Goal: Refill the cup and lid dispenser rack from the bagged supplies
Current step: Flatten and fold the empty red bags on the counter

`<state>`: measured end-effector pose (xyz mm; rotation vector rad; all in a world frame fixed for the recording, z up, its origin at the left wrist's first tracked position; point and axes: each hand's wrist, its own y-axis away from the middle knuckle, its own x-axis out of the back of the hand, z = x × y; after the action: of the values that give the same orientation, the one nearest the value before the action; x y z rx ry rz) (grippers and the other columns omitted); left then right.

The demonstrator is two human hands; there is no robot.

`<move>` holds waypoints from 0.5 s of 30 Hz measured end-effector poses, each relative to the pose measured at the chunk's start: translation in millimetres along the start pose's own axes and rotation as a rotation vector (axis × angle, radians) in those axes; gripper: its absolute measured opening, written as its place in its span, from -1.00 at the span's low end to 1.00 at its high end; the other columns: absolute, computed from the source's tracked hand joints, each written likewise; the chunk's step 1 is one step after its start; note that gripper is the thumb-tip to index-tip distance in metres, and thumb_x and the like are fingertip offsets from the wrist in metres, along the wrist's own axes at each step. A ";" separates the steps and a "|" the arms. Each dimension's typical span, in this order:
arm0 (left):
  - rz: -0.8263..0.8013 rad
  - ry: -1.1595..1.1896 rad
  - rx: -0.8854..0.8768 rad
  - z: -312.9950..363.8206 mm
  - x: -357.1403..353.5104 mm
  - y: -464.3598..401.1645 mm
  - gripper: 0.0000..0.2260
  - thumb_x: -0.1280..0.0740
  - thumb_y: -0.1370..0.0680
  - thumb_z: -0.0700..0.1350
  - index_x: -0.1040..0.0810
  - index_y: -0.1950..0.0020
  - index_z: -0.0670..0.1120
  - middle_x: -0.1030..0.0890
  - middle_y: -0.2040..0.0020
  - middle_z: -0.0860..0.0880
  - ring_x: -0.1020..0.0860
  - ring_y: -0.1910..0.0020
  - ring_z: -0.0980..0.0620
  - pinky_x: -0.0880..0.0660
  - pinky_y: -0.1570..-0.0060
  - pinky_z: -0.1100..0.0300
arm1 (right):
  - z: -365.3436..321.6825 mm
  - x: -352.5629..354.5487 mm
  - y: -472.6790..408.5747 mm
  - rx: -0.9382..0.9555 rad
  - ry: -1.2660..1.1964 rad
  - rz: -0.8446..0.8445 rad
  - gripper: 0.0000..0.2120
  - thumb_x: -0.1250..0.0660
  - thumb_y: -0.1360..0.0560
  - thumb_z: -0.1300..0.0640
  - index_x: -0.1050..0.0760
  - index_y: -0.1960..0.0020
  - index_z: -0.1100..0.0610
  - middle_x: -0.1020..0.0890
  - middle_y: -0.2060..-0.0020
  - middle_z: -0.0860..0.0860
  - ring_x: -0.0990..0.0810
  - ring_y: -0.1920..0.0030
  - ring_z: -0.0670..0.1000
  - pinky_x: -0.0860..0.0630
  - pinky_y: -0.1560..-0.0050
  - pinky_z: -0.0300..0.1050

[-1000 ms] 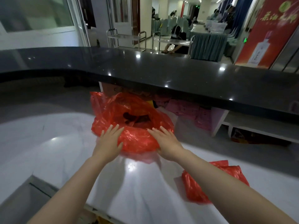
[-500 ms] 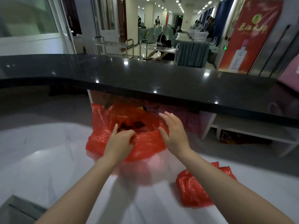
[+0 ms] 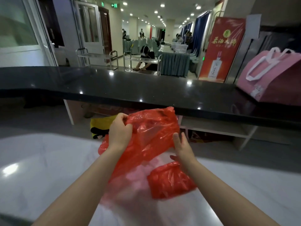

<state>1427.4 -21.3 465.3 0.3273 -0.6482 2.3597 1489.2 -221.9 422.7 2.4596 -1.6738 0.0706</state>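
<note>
A large red plastic bag (image 3: 151,134) is lifted off the white marble counter (image 3: 48,168), with its lower end trailing down to the surface. My left hand (image 3: 119,132) grips the bag's upper left edge with curled fingers. My right hand (image 3: 182,146) is at the bag's right side, fingers straight and touching the plastic. A second, smaller red bag (image 3: 169,180) lies crumpled on the counter under my right forearm. What the bags hold is hidden. No cup and lid rack shows in this view.
A raised black counter top (image 3: 146,90) runs across in front, with a pink gift bag (image 3: 270,75) on its right end. Under it are white shelves (image 3: 211,128) and a yellow bag (image 3: 101,126). Beyond are metal carts and a hall with people.
The big red bag has gone from lying on the counter to being raised. My left hand closed on its edge and lifted it; my right hand moved to its right side. The view tilted up.
</note>
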 end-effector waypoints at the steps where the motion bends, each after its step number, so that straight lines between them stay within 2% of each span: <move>1: 0.010 0.001 0.014 7.7 -2.6 3.9 -0.86 -0.25 -0.50 -0.23 -0.45 0.15 0.02 -0.53 0.24 0.10 -0.50 0.26 0.16 -0.36 0.34 0.24 | -0.6 4.9 7.4 0.010 0.033 -0.029 0.29 -0.27 -0.03 -0.61 0.14 -0.56 -0.09 -0.24 -0.50 0.05 -0.40 -0.30 0.10 -0.47 -0.18 0.16; 3: 0.023 -0.005 0.033 22.4 -7.6 12.4 -0.89 -0.24 -0.49 -0.23 -0.45 0.11 -0.02 -0.50 0.24 0.10 -0.46 0.27 0.18 -0.32 0.35 0.22 | 1.1 12.8 19.1 0.026 0.137 -0.046 0.28 -0.35 -0.06 -0.55 0.24 -0.55 -0.14 -0.10 -0.55 0.04 -0.23 -0.47 0.14 -0.29 -0.37 0.29; 5: 0.042 -0.001 0.057 35.5 -10.7 21.5 -0.90 -0.22 -0.48 -0.24 -0.44 0.06 -0.06 -0.49 0.23 0.08 -0.44 0.27 0.17 -0.33 0.32 0.16 | 4.2 19.1 29.3 0.044 0.200 0.001 0.29 -0.36 -0.06 -0.54 0.28 -0.54 -0.16 0.03 -0.57 0.00 -0.07 -0.53 0.13 -0.16 -0.44 0.28; 6: 0.059 0.009 0.076 41.4 -11.2 25.6 -0.89 -0.21 -0.47 -0.24 -0.43 0.05 -0.08 -0.50 0.23 0.06 -0.44 0.27 0.13 -0.35 0.30 0.12 | 4.0 21.7 34.6 0.056 0.201 0.032 0.27 -0.36 -0.07 -0.53 0.24 -0.54 -0.14 -0.01 -0.56 0.00 -0.11 -0.52 0.09 -0.19 -0.44 0.22; 8: 0.092 0.030 0.117 52.2 -10.8 32.2 -0.89 -0.19 -0.48 -0.24 -0.41 0.02 -0.10 -0.49 0.23 0.02 -0.45 0.27 0.06 -0.39 0.25 0.07 | 1.9 26.2 45.7 0.075 0.125 0.037 0.17 -0.36 -0.10 -0.50 0.02 -0.54 -0.07 -0.28 -0.48 -0.01 -0.34 -0.36 -0.04 -0.33 -0.34 0.03; 10: 0.100 0.052 0.144 61.8 -10.8 38.3 -0.90 -0.18 -0.49 -0.22 -0.40 0.01 -0.11 -0.49 0.22 0.00 -0.46 0.27 0.03 -0.41 0.24 0.05 | 0.0 29.7 56.8 0.075 0.034 -0.060 0.10 -0.36 -0.08 -0.54 -0.18 -0.48 -0.05 -0.49 -0.29 -0.12 -0.50 -0.21 -0.10 -0.45 -0.27 -0.01; 12: 0.081 0.075 0.156 70.5 -12.4 45.3 -0.92 -0.19 -0.52 -0.20 -0.40 0.01 -0.11 -0.50 0.20 0.00 -0.47 0.25 0.02 -0.43 0.25 0.07 | -0.2 30.7 66.6 0.094 0.016 -0.199 0.09 -0.38 -0.04 -0.56 -0.15 -0.45 -0.17 -0.49 -0.19 -0.29 -0.52 -0.19 -0.15 -0.47 -0.28 0.00; 13: 0.065 0.091 0.162 74.5 -13.5 49.1 -0.95 -0.20 -0.53 -0.17 -0.40 0.03 -0.10 -0.51 0.20 0.00 -0.48 0.25 0.03 -0.42 0.28 0.09 | 1.0 30.2 68.4 0.108 0.018 -0.249 0.13 -0.42 -0.07 -0.53 -0.06 -0.50 -0.18 -0.47 -0.23 -0.29 -0.50 -0.23 -0.15 -0.45 -0.31 0.02; 15: -0.001 0.151 0.201 83.0 -15.9 56.7 -0.95 -0.22 -0.54 -0.10 -0.41 0.07 -0.07 -0.55 0.18 -0.03 -0.50 0.25 0.02 -0.40 0.34 0.14 | 0.1 29.2 68.4 0.111 -0.002 -0.289 0.17 -0.51 -0.13 -0.40 0.07 -0.54 -0.19 -0.45 -0.35 -0.17 -0.49 -0.29 -0.08 -0.45 -0.31 0.08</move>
<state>1407.2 -111.1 508.6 0.2340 -0.3408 2.4254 1436.7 -273.3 433.9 2.7568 -1.3301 0.1273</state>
